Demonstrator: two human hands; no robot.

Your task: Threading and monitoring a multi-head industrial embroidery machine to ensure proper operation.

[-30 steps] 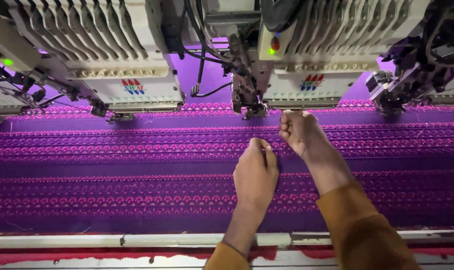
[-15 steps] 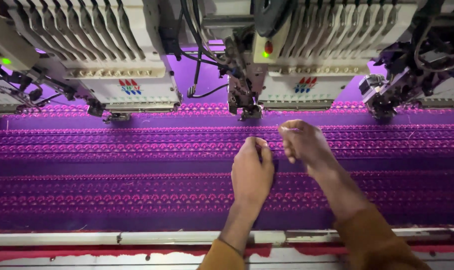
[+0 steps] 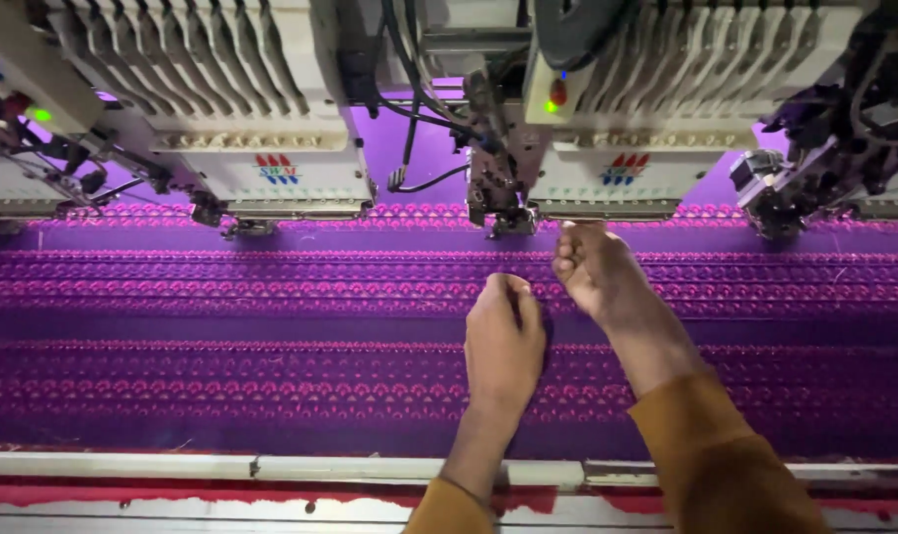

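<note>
Though beside hands (image 3: 505, 336), embroidery head (image 3: 498, 188) overhead

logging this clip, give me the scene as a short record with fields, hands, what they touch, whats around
setting: purple embroidered fabric stretched flat under a row of machine heads
left hand: left hand palm down, fingertips pressed on the fabric
right hand: right hand curled in a loose fist just below the embroidery head, seemingly pinching something too fine to see
sleeves: mustard-brown sleeve on the right arm
front edge: pale metal rail along the near side
lights: green lamp at far left
</note>
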